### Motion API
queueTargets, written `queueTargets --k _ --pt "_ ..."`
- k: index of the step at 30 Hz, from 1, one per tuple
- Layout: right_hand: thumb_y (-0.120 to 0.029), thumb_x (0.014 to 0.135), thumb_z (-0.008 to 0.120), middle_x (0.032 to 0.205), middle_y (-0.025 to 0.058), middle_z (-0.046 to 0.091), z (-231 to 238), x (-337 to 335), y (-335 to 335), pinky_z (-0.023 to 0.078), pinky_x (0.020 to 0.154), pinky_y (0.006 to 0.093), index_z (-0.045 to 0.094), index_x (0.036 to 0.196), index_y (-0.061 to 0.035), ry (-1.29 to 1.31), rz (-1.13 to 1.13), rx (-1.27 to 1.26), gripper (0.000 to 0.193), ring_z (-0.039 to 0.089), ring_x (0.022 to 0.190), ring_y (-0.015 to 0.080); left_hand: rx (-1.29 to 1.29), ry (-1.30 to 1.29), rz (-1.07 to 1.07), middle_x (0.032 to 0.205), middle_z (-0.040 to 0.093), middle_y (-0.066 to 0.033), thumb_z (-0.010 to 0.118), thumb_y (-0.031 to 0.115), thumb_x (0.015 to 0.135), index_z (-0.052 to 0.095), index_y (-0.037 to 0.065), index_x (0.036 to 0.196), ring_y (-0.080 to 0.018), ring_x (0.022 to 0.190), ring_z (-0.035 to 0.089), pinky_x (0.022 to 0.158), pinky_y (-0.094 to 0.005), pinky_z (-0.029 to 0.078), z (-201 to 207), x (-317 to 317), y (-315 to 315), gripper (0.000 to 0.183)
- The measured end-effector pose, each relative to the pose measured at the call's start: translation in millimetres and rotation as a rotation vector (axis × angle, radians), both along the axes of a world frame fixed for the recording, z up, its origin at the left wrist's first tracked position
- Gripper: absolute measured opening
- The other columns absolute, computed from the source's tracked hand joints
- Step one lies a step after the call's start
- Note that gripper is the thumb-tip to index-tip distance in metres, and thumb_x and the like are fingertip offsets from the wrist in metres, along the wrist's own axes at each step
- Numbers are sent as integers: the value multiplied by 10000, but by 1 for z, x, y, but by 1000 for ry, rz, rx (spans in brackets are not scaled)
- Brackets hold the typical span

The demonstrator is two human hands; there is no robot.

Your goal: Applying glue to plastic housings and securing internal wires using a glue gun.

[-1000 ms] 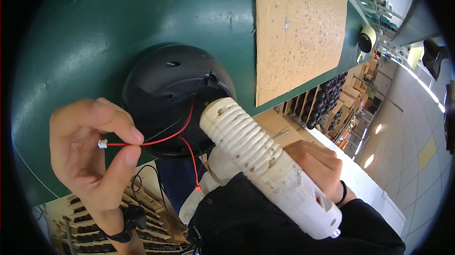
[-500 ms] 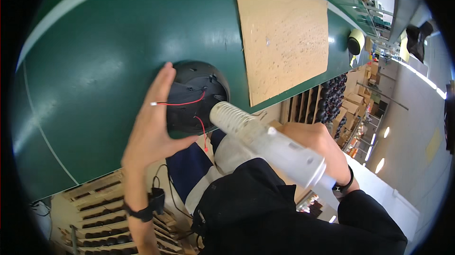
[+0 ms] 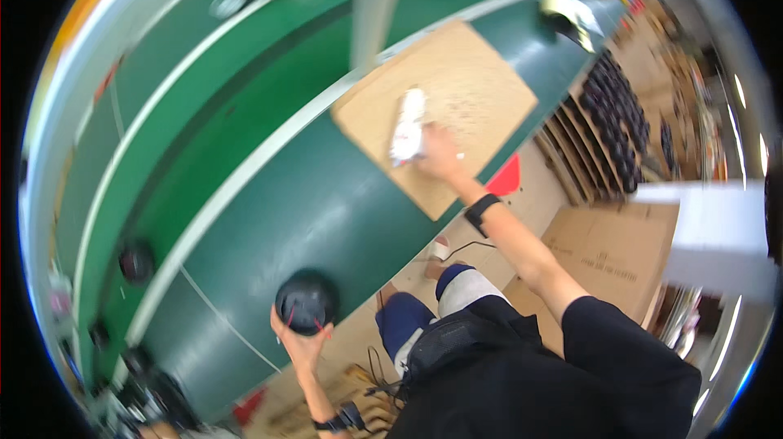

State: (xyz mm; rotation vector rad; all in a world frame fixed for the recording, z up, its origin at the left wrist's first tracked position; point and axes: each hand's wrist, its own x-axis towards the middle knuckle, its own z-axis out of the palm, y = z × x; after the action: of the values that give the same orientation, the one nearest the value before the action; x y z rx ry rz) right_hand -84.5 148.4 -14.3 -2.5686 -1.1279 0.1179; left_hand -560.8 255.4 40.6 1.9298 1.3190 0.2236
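Observation:
A black round shell (image 3: pixel 307 296), hollow like a small bowl, sits by the near edge of the green bench, with thin red wires at its near side. My left hand (image 3: pixel 302 343) cups its near rim between thumb and fingers. Farther off to the right, a white cylindrical tool (image 3: pixel 408 125) lies over the cardboard sheet (image 3: pixel 481 72). My right hand (image 3: pixel 440 153) is closed at that tool's near side, the arm stretched out. Motion blurs the tool and the right fingertips, so their exact contact is hard to see.
The green bench (image 3: pixel 269 227) runs diagonally, with a green conveyor-like strip (image 3: pixel 204 186) beyond a pale rail. A black round part (image 3: pixel 136 261) is on that strip. A yellowish roll (image 3: pixel 567 15) stands far right. Below are racks of black parts (image 3: pixel 612 113) and a large carton (image 3: pixel 608 243).
My right hand has moved the white cylindrical tool away from the shell to the cardboard sheet. My left hand stays at the shell. The view has swung and widened.

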Motion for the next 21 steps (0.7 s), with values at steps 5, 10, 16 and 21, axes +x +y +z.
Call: queueTargets --k 5,10,16,21 --pt "-82 676 653 1150 213 511 32 -43 -55 442 928 486 537 1178 5 -125 -91 184 523 482 1121 411 8 -147 83 1434 333 -191 904 86 536 231 -23 1473 -320 1314 399 1133 -436 329 -8 -2 -24 1158" --pt "-118 756 625 1087 219 568 39 -88 -191 456 924 470 572 1154 -2 551 39 207 417 537 1062 402 210 -121 141 1415 328 -259 905 235 626 236 -104 1432 -354 1290 421 1093 -470 381 -46 36 -43 1101" --pt "-160 788 650 1132 254 645 19 -92 -299 494 939 453 606 1190 -3 828 84 20 434 607 1098 403 -6 -226 0 1354 439 -277 893 363 662 206 -106 1449 -347 1224 481 1050 -428 394 -35 112 -51 1145" --pt "-96 778 671 1101 257 662 8 -60 -314 513 905 457 584 1192 6 794 -69 -8 435 641 1053 390 -893 270 -289 1159 674 -135 792 419 773 614 -38 1238 -257 1072 623 944 -383 496 -10 47 -27 676"
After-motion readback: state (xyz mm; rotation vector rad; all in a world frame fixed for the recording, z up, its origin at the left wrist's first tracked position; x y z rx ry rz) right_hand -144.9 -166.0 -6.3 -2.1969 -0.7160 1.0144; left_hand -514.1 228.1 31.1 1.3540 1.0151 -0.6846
